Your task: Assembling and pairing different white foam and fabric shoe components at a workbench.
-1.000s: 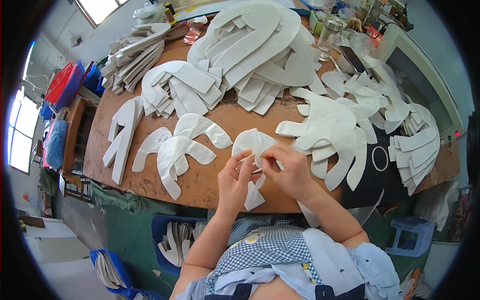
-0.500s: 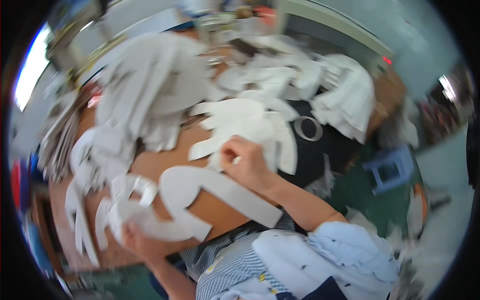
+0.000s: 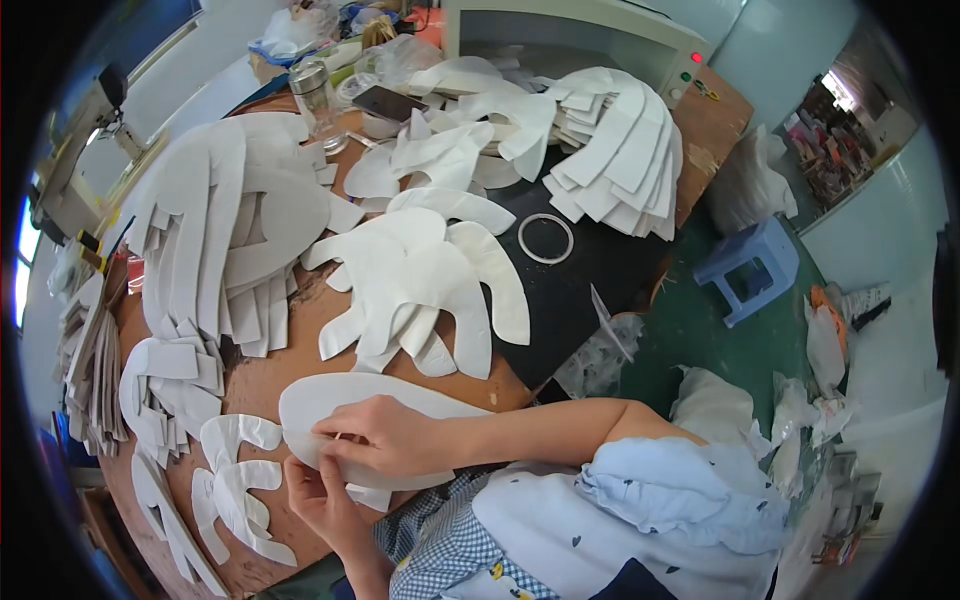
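Observation:
On the near edge of the table lies a white U-shaped piece (image 3: 385, 392) of sheet material, one arm reaching right under my right forearm. My right hand (image 3: 385, 440) is closed over its left part, thumb and fingers pinched at the inner edge. Just below, my left hand (image 3: 325, 500) pinches the same edge, fingertips close to those of the right. Anything small between the fingertips is hidden. Beyond the hands is a loose pile of white curved pieces (image 3: 410, 260). To the left, several smaller curved pieces (image 3: 240, 490) overlap.
Tall stacks of white pieces stand at the left (image 3: 215, 220) and far right (image 3: 625, 150). A white ring (image 3: 546, 239) rests on a black mat (image 3: 590, 285). Farther back are a glass jar (image 3: 315, 95), a phone (image 3: 388, 103) and a machine with a red light (image 3: 580, 40). A blue stool (image 3: 745, 270) stands on the floor.
My right hand has come from the middle pile to the near U-shaped piece. My left hand has left the smaller pieces and moved right to meet it. The view has shifted.

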The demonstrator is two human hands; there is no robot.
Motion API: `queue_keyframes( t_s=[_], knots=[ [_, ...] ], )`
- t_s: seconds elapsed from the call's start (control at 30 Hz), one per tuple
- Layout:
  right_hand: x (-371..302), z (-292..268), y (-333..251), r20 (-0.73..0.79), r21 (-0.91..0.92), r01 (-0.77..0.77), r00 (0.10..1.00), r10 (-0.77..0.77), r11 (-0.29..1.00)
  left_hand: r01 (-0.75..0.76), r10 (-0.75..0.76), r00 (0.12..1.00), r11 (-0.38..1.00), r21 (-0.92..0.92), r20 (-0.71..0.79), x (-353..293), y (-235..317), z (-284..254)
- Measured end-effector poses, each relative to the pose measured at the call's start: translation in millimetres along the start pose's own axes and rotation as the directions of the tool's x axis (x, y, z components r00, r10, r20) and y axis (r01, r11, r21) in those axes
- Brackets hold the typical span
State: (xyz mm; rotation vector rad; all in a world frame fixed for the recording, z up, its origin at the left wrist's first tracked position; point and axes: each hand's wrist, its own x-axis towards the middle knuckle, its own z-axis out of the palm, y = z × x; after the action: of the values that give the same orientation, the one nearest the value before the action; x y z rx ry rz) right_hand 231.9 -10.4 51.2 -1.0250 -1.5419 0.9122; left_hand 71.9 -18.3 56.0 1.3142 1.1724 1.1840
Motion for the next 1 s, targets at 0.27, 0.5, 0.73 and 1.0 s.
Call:
queue_keyframes(
  t_s=[0.27,0.5,0.73,1.0],
  knots=[
    [-4.4,-25.2,10.6,-0.108,-0.470,0.117,0.976,-0.189,0.875,-0.100,0.096,0.985,0.995,-0.022,-0.145,10.2,12.4,7.3],
    [3.2,-74.3,2.9,-0.322,-0.544,-0.113,0.943,-0.082,0.832,-0.053,0.054,0.990,0.999,0.014,-0.130,8.0,9.5,-21.8],
    [-70.1,-237.9,-35.1,-0.656,-0.745,-0.565,0.716,0.239,-0.353,-0.041,0.073,0.858,0.996,0.073,-0.509,-1.0,25.6,-155.8],
    [-4.5,-114.7,-98.2,-0.324,-0.675,-0.138,0.938,-0.123,0.724,-0.139,0.289,0.907,0.893,0.429,-0.307,5.8,30.7,-73.9]
  ],
)
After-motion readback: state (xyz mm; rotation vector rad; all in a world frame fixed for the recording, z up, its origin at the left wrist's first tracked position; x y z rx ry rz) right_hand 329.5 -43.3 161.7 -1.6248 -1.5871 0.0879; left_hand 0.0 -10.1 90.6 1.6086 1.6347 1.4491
